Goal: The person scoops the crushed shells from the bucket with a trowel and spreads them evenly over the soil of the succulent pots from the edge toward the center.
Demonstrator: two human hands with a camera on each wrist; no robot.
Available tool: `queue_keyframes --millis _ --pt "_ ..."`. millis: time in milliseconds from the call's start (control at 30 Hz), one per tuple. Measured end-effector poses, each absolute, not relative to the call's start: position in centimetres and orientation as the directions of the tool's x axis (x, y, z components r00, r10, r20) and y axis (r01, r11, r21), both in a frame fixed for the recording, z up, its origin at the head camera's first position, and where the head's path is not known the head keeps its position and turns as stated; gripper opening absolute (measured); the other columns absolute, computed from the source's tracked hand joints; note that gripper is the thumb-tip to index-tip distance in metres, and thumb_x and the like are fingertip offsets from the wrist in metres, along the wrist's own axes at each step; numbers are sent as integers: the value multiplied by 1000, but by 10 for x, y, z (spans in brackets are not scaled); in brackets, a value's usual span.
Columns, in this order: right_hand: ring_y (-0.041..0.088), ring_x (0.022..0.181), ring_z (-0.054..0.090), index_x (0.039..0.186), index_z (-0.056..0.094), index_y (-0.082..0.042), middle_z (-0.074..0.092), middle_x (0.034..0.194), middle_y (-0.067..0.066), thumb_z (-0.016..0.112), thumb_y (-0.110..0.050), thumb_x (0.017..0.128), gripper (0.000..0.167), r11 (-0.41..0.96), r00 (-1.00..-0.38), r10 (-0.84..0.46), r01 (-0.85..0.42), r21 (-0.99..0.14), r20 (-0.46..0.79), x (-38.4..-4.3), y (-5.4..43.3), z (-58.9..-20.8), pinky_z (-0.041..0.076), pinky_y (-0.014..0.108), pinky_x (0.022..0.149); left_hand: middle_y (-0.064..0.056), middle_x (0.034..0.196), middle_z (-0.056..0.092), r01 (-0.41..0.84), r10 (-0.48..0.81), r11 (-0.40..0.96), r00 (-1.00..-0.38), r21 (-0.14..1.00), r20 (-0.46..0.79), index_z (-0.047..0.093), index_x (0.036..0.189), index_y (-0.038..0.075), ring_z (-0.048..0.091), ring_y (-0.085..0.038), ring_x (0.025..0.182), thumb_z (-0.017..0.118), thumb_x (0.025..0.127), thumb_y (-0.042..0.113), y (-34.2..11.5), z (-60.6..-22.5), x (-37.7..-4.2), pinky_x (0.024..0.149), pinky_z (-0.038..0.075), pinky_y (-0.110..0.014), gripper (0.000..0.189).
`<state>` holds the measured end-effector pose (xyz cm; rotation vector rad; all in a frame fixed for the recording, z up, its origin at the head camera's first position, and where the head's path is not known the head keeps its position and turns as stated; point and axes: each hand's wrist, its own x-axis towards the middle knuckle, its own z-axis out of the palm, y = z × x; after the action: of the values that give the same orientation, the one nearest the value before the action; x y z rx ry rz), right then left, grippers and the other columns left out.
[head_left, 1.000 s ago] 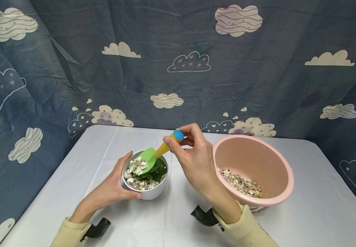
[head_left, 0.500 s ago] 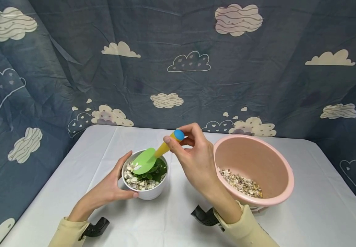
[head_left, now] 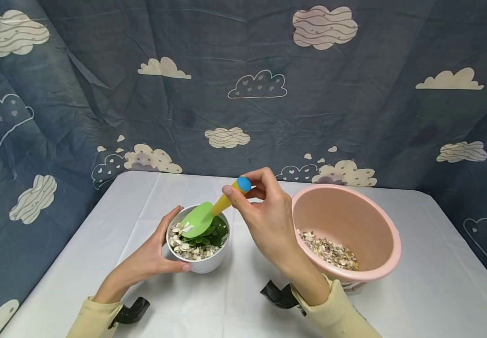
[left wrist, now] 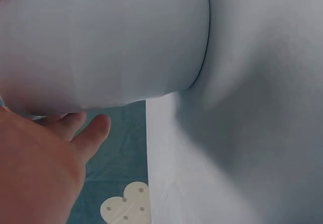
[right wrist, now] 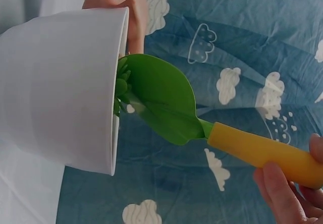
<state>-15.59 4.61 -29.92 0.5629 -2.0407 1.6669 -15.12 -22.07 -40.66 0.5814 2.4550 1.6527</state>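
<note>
My left hand (head_left: 154, 253) grips a white pot (head_left: 206, 267) by its left side, the thumb in front and the fingers round the back. Inside the pot are a green plant (head_left: 218, 232) and pale pebbles (head_left: 188, 249). My right hand (head_left: 268, 216) pinches the yellow handle of a toy trowel (head_left: 223, 203), whose end is blue. Its green blade (right wrist: 161, 98) tilts down over the pot's mouth, the tip at the pebbles on the left. In the left wrist view the pot's wall (left wrist: 111, 42) fills the upper left, with fingers under it.
A pink tub (head_left: 389, 263) stands to the right, close to my right forearm, with more pebbles (head_left: 329, 251) at its bottom. Both stand on a white-covered table (head_left: 243, 300). Dark blue cloth (head_left: 251, 117) with clouds hangs behind and at the sides.
The trowel's blade has turned over and its pebbles have slid off into the pot. Both hands have stayed nearly in place; the left thumb shifted slightly along the pot.
</note>
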Motion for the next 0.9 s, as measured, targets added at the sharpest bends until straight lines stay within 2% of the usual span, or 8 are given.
queue_keyframes --millis 100,233,533,900 --pt "10 80 66 103 58 -11 69 89 -3 75 -31 88 30 194 -822 -34 -564 -803 569 -155 46 -299 58 29 68 -13 162 7 242 404 285 -908 928 113 10 158 30 13 -40 145 88 69 16 -222 -407 -151 109 10 -69 119" --pt "10 80 65 103 57 -11 68 89 -2 75 -30 88 30 202 -818 -38 -569 -797 574 -153 45 -297 58 29 66 -15 162 10 232 391 294 -914 927 105 12 158 30 14 -40 144 89 68 17 -222 -407 -150 109 9 -69 119" --pt "9 83 65 104 56 -8 67 91 -1 75 -22 89 28 187 -766 -78 -640 -746 638 -151 42 -294 58 28 64 -16 160 16 220 361 352 -929 910 85 13 158 28 18 -41 143 90 67 22 -220 -405 -149 109 10 -70 119" --pt "6 86 66 105 56 -6 69 92 -2 75 -19 88 29 198 -724 -111 -688 -699 681 -147 43 -293 58 25 69 -18 160 16 209 353 347 -932 914 79 12 158 29 19 -42 142 90 66 22 -220 -407 -149 109 10 -70 120"
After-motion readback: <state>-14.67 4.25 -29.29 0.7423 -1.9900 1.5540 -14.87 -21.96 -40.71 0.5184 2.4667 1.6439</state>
